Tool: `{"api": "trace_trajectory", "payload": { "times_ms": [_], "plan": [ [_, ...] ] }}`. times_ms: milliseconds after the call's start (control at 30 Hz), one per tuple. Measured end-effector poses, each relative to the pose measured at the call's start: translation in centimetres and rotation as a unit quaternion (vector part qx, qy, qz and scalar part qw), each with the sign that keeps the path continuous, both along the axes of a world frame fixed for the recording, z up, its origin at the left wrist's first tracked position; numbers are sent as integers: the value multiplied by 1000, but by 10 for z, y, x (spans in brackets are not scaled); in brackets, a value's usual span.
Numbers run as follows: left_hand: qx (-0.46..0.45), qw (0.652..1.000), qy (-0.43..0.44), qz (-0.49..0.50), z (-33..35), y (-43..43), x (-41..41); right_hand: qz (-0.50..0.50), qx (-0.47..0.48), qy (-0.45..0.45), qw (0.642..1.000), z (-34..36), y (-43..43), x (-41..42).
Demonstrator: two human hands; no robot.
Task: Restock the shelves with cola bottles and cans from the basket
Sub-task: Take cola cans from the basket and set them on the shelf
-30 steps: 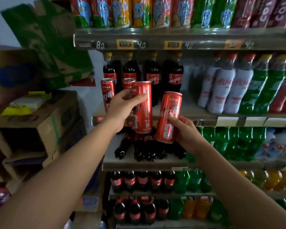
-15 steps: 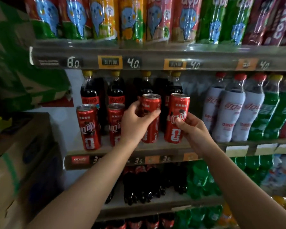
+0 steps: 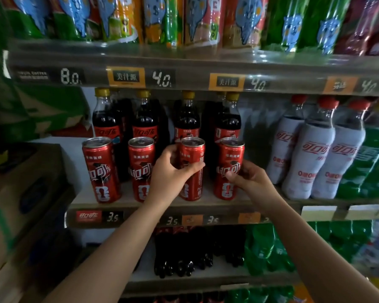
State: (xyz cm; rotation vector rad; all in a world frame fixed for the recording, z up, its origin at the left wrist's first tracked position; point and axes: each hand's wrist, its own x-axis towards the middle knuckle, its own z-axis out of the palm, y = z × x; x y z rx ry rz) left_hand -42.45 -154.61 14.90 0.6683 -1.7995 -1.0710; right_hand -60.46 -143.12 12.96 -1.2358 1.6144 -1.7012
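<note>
Four cans (image 3: pixel 140 169) abreast on the shelf (image 3: pixel 127 199), cola bottles (image 3: pixel 146 121) just behind them.

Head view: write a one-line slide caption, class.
Left hand grips the third cola can, right hand the fourth, upright on the shelf before cola bottles.

The light is dim and soft throughout, and seems to fall from above and in front. The tall red aluminium cola cans (image 3: pixel 141 165) are the sharpest, brightest part, their silver tops catching a pale sheen. The left hand (image 3: pixel 173 173) and right hand (image 3: pixel 252 182), each gripping one of the cans, are evenly lit, with soft shadow beneath the fingers. Above the cans, the clear plastic price strip (image 3: pixel 184 77) carries hazy glare, its digits smearing rightward. Behind the cans, dark yellow-capped cola bottles (image 3: pixel 187 119) sink into shadow. Below the cans, black bottle bases (image 3: pixel 179 259) are murky. Left of the cans, brown cardboard boxes (image 3: pixel 20 193) lie dark and blurred. Shelf edges bow and the corners stretch with wide-angle distortion.
</note>
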Motion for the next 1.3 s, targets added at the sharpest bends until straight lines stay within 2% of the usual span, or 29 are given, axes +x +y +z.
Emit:
{"api": "trace_trajectory", "payload": {
  "times_ms": [167, 333, 467, 800, 1067, 1300],
  "plan": [
    [-18, 998, -36, 43, -6, 9, 0, 18, 34, 41, 998, -1, 2, -10],
    [44, 995, -84, 17, -22, 15, 2, 22, 53, 41, 998, -7, 1, -15],
    [51, 991, -123, -1, -22, 18, 2, 27, 84, 63, 994, -9, -1, -16],
    [37, 992, -115, 39, -28, 15, -3, 30, 82, 68, 994, -8, 1, -14],
    [101, 991, -93, -7, -25, 6, 4, 46, 91, 39, 994, -5, 5, -14],
    [93, 991, -97, -1, -26, 4, 3, 44, 111, 24, 992, -4, 2, -14]
  ]
}}
